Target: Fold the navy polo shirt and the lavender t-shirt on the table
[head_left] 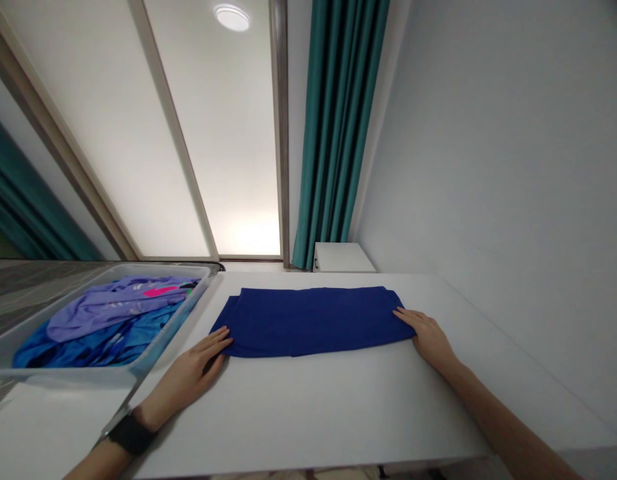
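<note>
Pale framed panels (228, 133) span 10 to 12 o'clock, a round light (232, 18) showing at 11, between a teal curtain (28, 207) at 9 and a matching curtain (336, 133) just past 12, with a plain whitish wall (513, 167) at 2 o'clock.

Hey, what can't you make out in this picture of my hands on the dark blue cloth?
In the head view:
- Dark blue cloth: inner layers and underside, hidden by its top layer.
- Plastic bin: floor, covered by piled fabric; one near corner, cut off by the left edge.
- Black wristband: any display, angled away.
- Pale panels: whatever is behind, hidden by their cloudy surface.
</note>
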`<state>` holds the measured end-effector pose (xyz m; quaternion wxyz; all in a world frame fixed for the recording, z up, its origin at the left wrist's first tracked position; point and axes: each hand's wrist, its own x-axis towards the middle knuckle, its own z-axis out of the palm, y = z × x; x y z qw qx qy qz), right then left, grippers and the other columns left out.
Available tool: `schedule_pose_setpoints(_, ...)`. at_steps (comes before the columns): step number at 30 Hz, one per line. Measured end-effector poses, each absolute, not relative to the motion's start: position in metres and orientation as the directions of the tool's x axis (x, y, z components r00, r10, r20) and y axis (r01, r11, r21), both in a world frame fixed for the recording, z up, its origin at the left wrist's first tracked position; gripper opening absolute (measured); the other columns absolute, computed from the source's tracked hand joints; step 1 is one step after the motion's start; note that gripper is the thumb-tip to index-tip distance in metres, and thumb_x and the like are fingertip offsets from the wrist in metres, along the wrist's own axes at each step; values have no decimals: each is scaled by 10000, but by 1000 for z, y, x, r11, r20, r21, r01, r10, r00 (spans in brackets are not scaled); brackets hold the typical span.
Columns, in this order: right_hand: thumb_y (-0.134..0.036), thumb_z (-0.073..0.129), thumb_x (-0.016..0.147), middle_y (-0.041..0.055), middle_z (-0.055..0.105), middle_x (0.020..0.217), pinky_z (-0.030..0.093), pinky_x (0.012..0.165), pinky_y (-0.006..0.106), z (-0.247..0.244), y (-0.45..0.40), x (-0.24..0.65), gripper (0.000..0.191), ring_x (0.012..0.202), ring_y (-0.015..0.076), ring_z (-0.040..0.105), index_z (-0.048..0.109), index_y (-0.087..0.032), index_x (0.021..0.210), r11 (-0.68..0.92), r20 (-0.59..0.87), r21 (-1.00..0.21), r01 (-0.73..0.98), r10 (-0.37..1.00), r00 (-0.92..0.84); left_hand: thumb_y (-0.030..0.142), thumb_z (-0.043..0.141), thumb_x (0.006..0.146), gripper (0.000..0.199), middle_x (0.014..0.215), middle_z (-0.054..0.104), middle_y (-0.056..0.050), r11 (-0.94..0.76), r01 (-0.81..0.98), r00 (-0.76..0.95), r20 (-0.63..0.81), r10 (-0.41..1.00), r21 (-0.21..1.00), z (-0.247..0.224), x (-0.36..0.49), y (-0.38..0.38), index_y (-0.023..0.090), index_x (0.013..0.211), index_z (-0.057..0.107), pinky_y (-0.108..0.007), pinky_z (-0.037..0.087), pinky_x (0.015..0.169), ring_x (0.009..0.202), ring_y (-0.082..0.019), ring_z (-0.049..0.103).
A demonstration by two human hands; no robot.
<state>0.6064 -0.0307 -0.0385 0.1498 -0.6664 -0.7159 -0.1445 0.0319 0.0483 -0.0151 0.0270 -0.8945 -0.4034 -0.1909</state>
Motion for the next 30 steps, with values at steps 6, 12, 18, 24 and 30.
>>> schedule_pose_setpoints(6, 31, 378, 642, 71, 498, 1457, 450, 1039, 444, -39, -30, 616, 804, 1299, 240, 495, 518, -208, 1397, 74, 498, -37, 997, 866, -46, 406, 452, 946, 419, 1368, 584, -70, -674, 731, 600, 366, 711, 110, -15, 34, 49, 188, 1235, 665, -373, 440, 1085, 1267, -233, 550)
schedule_pose_setpoints(12, 48, 369, 596, 89, 552, 1403, 461, 1051, 436, -60, -30, 627, 836, 1267, 221, 531, 545, -200, 1374, 96, 395, -102, 990, 918, -48, 436, 478, 937, 420, 1366, 587, -58, -676, 725, 593, 379, 711, 132, -15, 34, 48, 204, 1232, 667, -370, 451, 1081, 1261, -241, 554)
schedule_pose_setpoints(18, 61, 367, 581, 80, 547, 1410, 423, 1089, 435, -58, -28, 630, 877, 1287, 203, 517, 511, -212, 1401, 107, 308, -95, 990, 948, -73, 471, 486, 930, 443, 1380, 577, -56, -677, 726, 594, 382, 708, 125, -20, 32, 50, 210, 1242, 662, -368, 455, 1083, 1258, -247, 558)
schedule_pose_setpoints(24, -62, 458, 695, 107, 413, 1513, 318, 1124, 550, -43, -45, 614, 805, 1393, 277, 379, 404, -254, 1475, -12, 164, -17, 1000, 986, 15, 458, 475, 930, 409, 1348, 606, -61, -673, 738, 611, 374, 697, 49, -15, 33, 49, 246, 1222, 667, -503, 373, 1127, 1263, -275, 554)
schedule_pose_setpoints(30, -352, 447, 912, 116, 366, 1539, 286, 1138, 534, -22, -46, 566, 617, 1413, 269, 342, 330, -254, 1510, 93, 143, -107, 990, 987, -77, 388, 452, 955, 449, 1432, 530, -50, -743, 669, 689, 364, 627, 15, -1, 74, 44, 258, 1376, 536, -521, 287, 1165, 1336, -260, 477)
